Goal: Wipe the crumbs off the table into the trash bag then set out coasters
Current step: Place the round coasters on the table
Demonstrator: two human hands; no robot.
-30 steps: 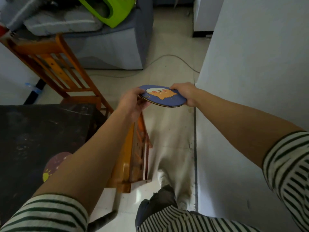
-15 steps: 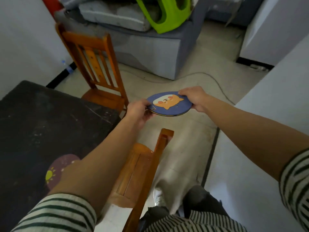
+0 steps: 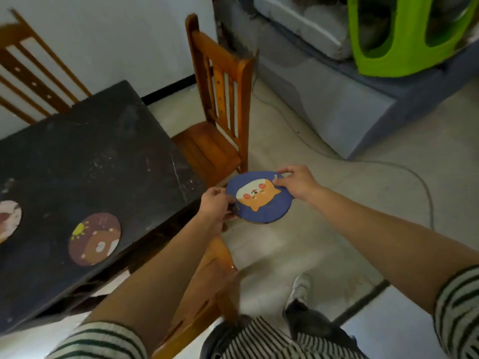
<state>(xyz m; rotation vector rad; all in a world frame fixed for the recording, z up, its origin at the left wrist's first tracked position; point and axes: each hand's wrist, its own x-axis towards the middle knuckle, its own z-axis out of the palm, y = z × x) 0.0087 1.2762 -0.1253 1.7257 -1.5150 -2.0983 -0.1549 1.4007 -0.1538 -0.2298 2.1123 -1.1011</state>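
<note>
I hold a small stack of round coasters (image 3: 261,203) in the air just off the right edge of the dark table (image 3: 85,156); the top one is blue with an orange cartoon animal. My left hand (image 3: 216,206) grips the stack's left rim, my right hand (image 3: 295,183) pinches the far right rim. A maroon coaster with a bear and a sun (image 3: 94,239) lies flat on the table near its front edge. Another pale coaster (image 3: 9,220) lies at the table's left, cut off by the frame.
A wooden chair (image 3: 220,112) stands at the table's far right corner, another chair's back (image 3: 207,288) rises right below my arms, and a third chair (image 3: 28,73) stands behind the table. A grey block with a green stool (image 3: 404,35) on it fills the back right. A cable (image 3: 404,177) runs across the floor.
The view has swung left, bringing more of the table and a second coaster into sight. My hands with the stack have come closer to the table's right edge.
</note>
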